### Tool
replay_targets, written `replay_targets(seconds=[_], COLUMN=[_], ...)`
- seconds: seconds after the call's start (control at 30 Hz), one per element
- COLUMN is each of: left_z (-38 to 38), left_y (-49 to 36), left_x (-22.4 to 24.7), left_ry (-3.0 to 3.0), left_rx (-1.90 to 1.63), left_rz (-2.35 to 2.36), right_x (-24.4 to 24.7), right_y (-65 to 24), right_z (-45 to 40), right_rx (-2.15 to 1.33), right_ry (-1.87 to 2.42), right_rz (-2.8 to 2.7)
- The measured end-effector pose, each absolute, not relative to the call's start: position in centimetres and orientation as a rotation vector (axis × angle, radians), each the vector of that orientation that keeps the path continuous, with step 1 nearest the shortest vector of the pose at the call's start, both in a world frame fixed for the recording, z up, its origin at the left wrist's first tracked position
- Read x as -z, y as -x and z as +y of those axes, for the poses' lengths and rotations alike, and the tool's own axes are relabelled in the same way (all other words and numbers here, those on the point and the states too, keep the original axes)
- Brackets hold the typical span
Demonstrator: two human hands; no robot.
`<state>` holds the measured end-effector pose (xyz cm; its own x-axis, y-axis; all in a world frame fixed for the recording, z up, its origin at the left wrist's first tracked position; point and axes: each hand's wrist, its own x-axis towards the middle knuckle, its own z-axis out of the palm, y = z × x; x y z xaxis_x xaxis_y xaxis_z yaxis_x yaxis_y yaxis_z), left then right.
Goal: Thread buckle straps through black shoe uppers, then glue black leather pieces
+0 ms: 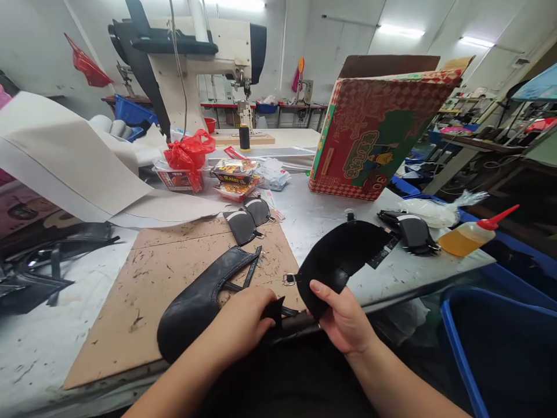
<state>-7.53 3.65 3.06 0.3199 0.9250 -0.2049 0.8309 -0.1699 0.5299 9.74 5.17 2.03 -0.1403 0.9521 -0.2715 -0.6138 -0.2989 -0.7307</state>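
Note:
My right hand (346, 319) grips the lower edge of a curved black shoe upper piece (333, 249), thumb on its dark inner face. Small metal buckles hang at its edge, and a pale printed label shows near its right end. My left hand (248, 319) is closed on a small black leather piece (275, 311), with some fingers out of sight. Beside that hand, a smooth black leather upper with straps (191, 302) lies on the brown cardboard sheet (152, 278). Farther back on the cardboard are black buckled pieces (241, 225).
A sewing machine (200, 64) stands behind, near a thread spool (244, 138). To the right are a red carton (369, 133), black pieces (415, 232) and a glue bottle (467, 237). A blue bin (461, 348) borders the table. White sheet material (65, 157) lies left.

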Motion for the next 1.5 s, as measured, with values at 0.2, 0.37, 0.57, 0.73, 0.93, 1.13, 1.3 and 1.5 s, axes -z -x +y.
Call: replay_targets(seconds=[0.2, 0.37, 0.57, 0.73, 0.93, 1.13, 1.3, 1.5], left_z=[4.9, 4.6, 4.5, 4.5, 4.5, 4.4, 4.2, 4.1], left_y=[7.0, 6.3, 6.2, 6.3, 6.4, 6.6, 6.7, 6.9], left_x=[-3.5, -3.4, -3.4, -3.3, -3.3, -3.9, -3.8, -3.8], left_ry=[-1.541, -1.286, -1.275, -1.286, -1.285, -1.274, -1.306, -1.312], left_rx=[-0.698, -0.811, -0.826, -0.827, -0.834, -0.8, -0.813, -0.802], left_rz=[1.34, 1.286, 1.238, 1.223, 1.245, 1.249, 1.229, 1.19], right_x=[-1.9, -1.7, -1.0, -0.7, -0.8, -0.2, 0.6, 0.5], right_y=[-9.3, -8.8, -8.2, -7.9, -7.5, -7.5, -7.6, -7.8], right_z=[4.4, 4.4, 4.4, 4.3, 4.3, 4.2, 4.3, 4.5], right_rx=[-1.776, -1.684, -1.568, -1.525, -1.453, -1.413, -1.338, -1.305], right_ry=[0.927, 0.932, 0.937, 0.947, 0.973, 0.988, 0.995, 1.011], right_rz=[-0.58, -0.63, -0.673, -0.711, -0.753, -0.819, -0.937, -1.051])
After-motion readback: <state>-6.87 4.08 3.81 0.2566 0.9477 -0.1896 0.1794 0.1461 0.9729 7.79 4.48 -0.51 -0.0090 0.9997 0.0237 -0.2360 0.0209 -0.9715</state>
